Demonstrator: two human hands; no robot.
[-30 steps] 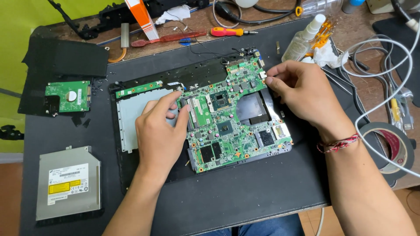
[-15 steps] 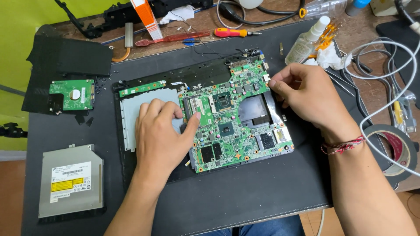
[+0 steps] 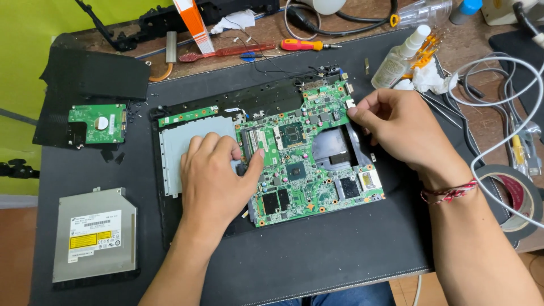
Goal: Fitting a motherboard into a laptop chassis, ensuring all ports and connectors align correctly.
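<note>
Fingers of the left hand (image 3: pixel 212 181) lie spread, flat on the motherboard's (image 3: pixel 306 161) left edge, seemingly steadying it in the laptop base (image 3: pixel 195 141), while the right hand (image 3: pixel 399 127) pinches its upper-right corner; left of the board lie a hard drive (image 3: pixel 97 123) and optical drive (image 3: pixel 95 235).

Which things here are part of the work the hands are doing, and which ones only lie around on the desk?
In use:
- green motherboard
- black laptop base under it
- left hand, flat at the board's left edge
- right hand, fingertips at the board's upper right corner

Lying about:
- silver optical drive
- hard drive
- red screwdriver
- spray bottle
- tape roll
</note>
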